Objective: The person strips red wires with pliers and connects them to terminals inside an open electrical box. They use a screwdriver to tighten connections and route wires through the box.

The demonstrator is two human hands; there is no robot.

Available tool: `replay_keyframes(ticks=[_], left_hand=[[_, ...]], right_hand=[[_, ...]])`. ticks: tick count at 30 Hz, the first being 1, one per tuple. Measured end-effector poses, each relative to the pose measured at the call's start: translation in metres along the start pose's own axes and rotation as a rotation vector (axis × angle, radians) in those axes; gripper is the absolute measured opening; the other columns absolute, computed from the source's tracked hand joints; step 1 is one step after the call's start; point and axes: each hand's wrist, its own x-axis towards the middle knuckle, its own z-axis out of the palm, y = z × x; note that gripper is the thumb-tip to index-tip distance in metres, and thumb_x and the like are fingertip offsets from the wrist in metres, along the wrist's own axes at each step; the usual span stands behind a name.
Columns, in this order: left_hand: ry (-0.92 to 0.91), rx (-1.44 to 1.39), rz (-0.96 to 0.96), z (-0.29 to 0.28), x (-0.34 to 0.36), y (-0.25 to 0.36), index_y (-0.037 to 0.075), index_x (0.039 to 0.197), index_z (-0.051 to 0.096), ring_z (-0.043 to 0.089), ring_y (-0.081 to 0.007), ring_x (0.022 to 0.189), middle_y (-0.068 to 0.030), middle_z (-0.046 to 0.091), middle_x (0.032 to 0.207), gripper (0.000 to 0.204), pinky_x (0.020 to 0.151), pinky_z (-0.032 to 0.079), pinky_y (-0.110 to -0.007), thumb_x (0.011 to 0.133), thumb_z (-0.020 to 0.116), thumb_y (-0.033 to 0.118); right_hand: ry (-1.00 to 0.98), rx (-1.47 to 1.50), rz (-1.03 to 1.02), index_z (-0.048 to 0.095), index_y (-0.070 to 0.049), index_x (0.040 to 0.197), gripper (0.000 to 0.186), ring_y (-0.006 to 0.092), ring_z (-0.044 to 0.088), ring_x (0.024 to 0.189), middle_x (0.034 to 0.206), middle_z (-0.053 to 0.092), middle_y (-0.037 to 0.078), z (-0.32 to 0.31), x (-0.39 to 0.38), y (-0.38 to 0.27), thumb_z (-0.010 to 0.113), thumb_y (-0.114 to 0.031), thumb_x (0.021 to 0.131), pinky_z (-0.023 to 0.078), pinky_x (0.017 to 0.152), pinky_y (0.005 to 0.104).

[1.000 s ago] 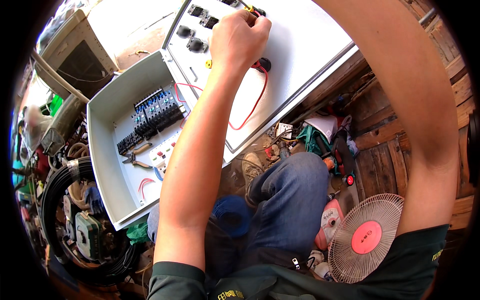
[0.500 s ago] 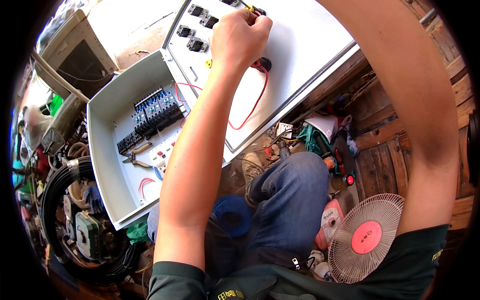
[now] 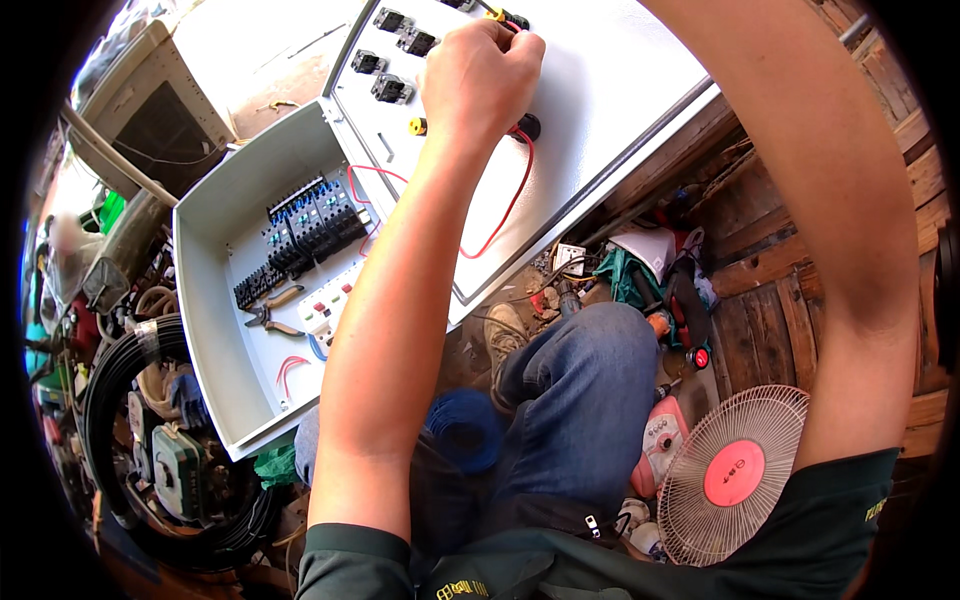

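My left hand (image 3: pixel 482 80) is over the white inner face of an open cabinet door (image 3: pixel 620 90). Its fingers are pinched at a black-and-yellow fitting (image 3: pixel 515 18) near the top edge, where a bit of red wire shows at the fingertips. A thin dark shaft comes down to this fitting from above; what it belongs to is out of view. Below the hand, a red wire (image 3: pixel 528 190) loops from another round black fitting (image 3: pixel 530 127) down the door. Several black switch blocks (image 3: pixel 392 90) stand left of my hand. My right arm (image 3: pixel 850 200) reaches past the top edge, its hand out of view.
The grey cabinet box (image 3: pixel 215 300) holds black contactors (image 3: pixel 315 225), pliers (image 3: pixel 270 310) and loose red wires (image 3: pixel 290 372). A black cable coil (image 3: pixel 95 400) lies left. Blue wire (image 3: pixel 465 430) is by my legs. A pink fan (image 3: pixel 733 475) stands right, near tools and bags (image 3: pixel 640 260).
Almost nothing differs. My left hand stays pinched at the same fitting, and the red wire loop has shifted only slightly.
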Motion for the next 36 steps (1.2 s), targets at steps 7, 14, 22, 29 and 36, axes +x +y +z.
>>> replay_keyframes(ticks=[7,14,22,29,36], left_hand=[[-0.01,-0.029,-0.051,0.002,-0.003,0.01,0.004,0.078,0.075,0.07,-0.0343,0.069,-0.0152,0.07,0.067,0.032,0.081,0.053,-0.044,0.081,0.059,0.031],[-0.01,0.077,-0.018,0.003,-0.005,0.009,0.004,0.075,0.073,0.068,-0.0356,0.069,-0.0151,0.069,0.066,0.034,0.083,0.051,-0.045,0.085,0.058,0.033],[0.051,0.04,0.017,0.009,-0.005,0.003,0.005,0.079,0.074,0.067,-0.0313,0.068,-0.0119,0.069,0.066,0.037,0.082,0.048,-0.043,0.089,0.06,0.038],[0.056,0.017,0.028,0.012,-0.008,0.005,0.007,0.082,0.074,0.066,-0.0337,0.072,-0.0107,0.07,0.068,0.036,0.096,0.039,-0.047,0.092,0.058,0.037],[0.093,-0.026,0.037,0.013,-0.008,0.0,0.006,0.086,0.075,0.068,-0.0154,0.065,-0.0036,0.073,0.07,0.037,0.07,0.053,-0.032,0.092,0.064,0.04]], right_hand=[[0.124,-0.055,-0.147,0.064,-0.002,0.129,0.045,0.0322,0.067,0.108,0.12,0.068,0.022,0.007,-0.006,0.004,0.06,0.004,0.084,0.054,0.093,0.0363],[0.035,-0.054,0.041,0.066,-0.004,0.126,0.041,0.0299,0.071,0.096,0.11,0.072,0.021,-0.009,-0.012,-0.007,0.057,0.005,0.087,0.057,0.085,0.0356],[0.035,-0.111,0.007,0.067,-0.003,0.124,0.042,0.0321,0.07,0.096,0.109,0.072,0.022,-0.004,-0.004,-0.002,0.055,0.006,0.084,0.057,0.085,0.0367],[0.045,-0.142,-0.009,0.067,-0.001,0.123,0.044,0.0328,0.07,0.098,0.111,0.071,0.023,-0.001,-0.005,0.004,0.059,0.007,0.08,0.057,0.085,0.036],[0.069,-0.221,-0.009,0.064,0.0,0.128,0.052,0.0322,0.069,0.102,0.115,0.069,0.023,-0.008,-0.016,-0.014,0.061,0.006,0.076,0.056,0.088,0.0358]])
